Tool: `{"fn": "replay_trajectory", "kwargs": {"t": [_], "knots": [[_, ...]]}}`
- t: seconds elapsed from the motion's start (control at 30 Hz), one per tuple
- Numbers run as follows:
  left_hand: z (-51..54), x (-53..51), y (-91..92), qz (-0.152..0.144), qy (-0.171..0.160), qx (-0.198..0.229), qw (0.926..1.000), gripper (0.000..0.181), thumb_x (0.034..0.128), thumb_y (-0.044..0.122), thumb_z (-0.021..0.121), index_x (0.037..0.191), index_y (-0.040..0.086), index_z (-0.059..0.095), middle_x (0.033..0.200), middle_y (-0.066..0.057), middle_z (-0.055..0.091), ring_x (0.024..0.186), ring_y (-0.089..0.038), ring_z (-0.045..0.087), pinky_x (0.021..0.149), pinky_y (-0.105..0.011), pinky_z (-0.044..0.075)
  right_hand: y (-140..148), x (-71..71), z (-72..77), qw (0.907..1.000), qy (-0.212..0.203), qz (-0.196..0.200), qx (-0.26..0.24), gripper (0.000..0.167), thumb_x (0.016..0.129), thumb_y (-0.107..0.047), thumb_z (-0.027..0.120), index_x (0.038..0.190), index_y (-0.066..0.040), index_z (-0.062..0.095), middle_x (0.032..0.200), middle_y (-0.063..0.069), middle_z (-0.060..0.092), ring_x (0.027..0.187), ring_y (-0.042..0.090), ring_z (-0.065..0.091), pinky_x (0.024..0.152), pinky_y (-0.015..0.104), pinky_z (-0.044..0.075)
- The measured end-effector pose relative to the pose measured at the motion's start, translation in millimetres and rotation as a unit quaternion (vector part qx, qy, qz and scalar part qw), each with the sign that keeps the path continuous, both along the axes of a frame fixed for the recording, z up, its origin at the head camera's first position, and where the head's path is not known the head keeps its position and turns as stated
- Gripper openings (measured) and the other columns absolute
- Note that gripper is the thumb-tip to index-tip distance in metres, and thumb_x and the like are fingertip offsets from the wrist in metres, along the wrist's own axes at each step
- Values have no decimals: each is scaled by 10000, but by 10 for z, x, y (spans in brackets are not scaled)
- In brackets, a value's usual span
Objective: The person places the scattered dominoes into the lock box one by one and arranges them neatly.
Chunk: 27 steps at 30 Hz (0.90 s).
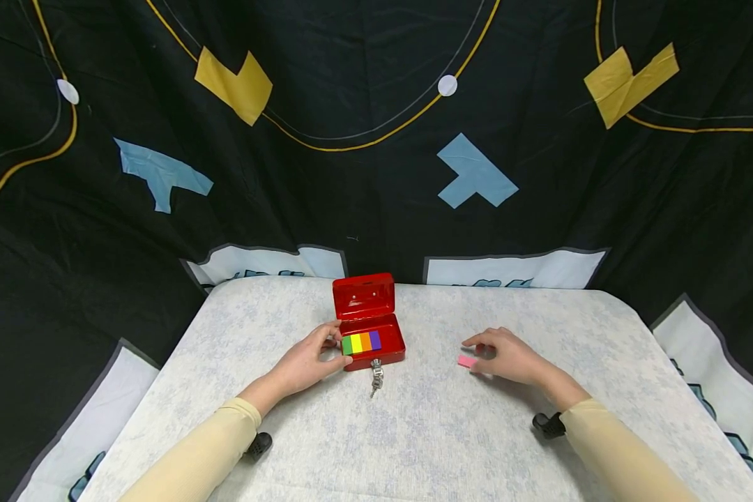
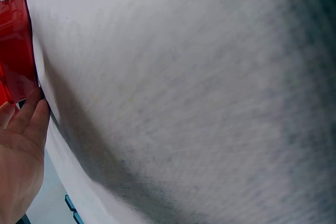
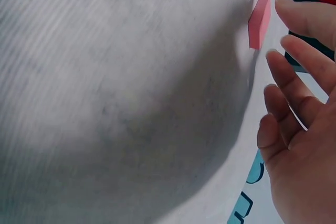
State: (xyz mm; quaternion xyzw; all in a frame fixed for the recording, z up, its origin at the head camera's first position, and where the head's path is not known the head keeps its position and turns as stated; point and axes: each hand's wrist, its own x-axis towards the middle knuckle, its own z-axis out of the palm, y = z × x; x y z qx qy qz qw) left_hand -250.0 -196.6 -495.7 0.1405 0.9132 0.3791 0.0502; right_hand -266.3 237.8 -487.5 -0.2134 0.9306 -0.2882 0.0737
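Observation:
A red metal cash box stands on the table with its lid raised. Along its left part lies a row of coloured blocks in green, yellow, orange and purple. My left hand rests against the box's left end, thumb near the front corner and fingers fairly straight; the left wrist view shows fingertips at the red wall. Away to the right, a pink block lies on the table. Over and beside it is my right hand, thumb and fingers spread around it without visible contact in the right wrist view.
Keys hang from the lock at the box's front. A pale mottled cloth covers the table. Behind the far edge hangs a dark curtain with yellow and blue shapes. Dark devices sit under both wrists.

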Motion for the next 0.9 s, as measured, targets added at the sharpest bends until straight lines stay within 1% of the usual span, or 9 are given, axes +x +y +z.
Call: {"fn": "replay_trajectory", "kwargs": {"t": [0.1, 0.2, 0.4, 0.53, 0.7, 0.9], "knots": [[-3, -5, 1, -13, 21, -28, 10000, 409, 901, 474, 762, 1148, 227, 549, 1603, -6, 389, 1255, -217, 591, 1098, -501, 419, 24, 15, 1, 9999, -70, 73, 49, 471, 859, -315, 830, 1293, -179, 706, 1058, -43, 639, 994, 197, 514, 846, 415, 446], [-6, -8, 2, -34, 46, -41, 10000, 400, 906, 473, 757, 1142, 229, 547, 1605, -3, 386, 1255, -213, 593, 1099, -501, 417, 43, 25, -8, 9997, -134, 154, 93, 475, 862, -277, 829, 1310, -192, 696, 1082, -39, 636, 1012, 200, 508, 853, 422, 443], [0, -2, 1, -31, 40, -30, 10000, 393, 905, 466, 759, 1132, 228, 543, 1608, -8, 383, 1256, -227, 595, 1096, -508, 420, 54, 26, -23, 9992, -349, 205, 25, 488, 876, -106, 755, 1344, -217, 675, 1088, -22, 612, 983, 205, 489, 832, 407, 439], [-2, 3, 0, -10, 0, -22, 10000, 404, 904, 475, 757, 1141, 229, 543, 1610, -12, 382, 1252, -229, 592, 1086, -511, 430, 54, 13, -34, 9987, -409, 287, -19, 531, 868, -33, 701, 1367, -212, 662, 1072, -13, 593, 956, 206, 478, 814, 397, 431], [-8, 2, -1, 36, -50, -45, 10000, 422, 900, 485, 757, 1160, 230, 544, 1610, 1, 380, 1251, -221, 588, 1078, -516, 436, 43, -7, -60, 9978, -533, 377, -118, 573, 861, 18, 659, 1378, -230, 654, 1070, -13, 570, 956, 211, 476, 816, 394, 437], [-3, 6, -3, 36, -63, -48, 10000, 421, 900, 489, 754, 1157, 230, 543, 1614, -5, 375, 1256, -227, 587, 1079, -515, 437, 7, -10, -69, 9964, -678, 455, -222, 580, 837, 41, 660, 1352, -225, 672, 1057, 9, 547, 936, 227, 454, 790, 384, 427]]}}
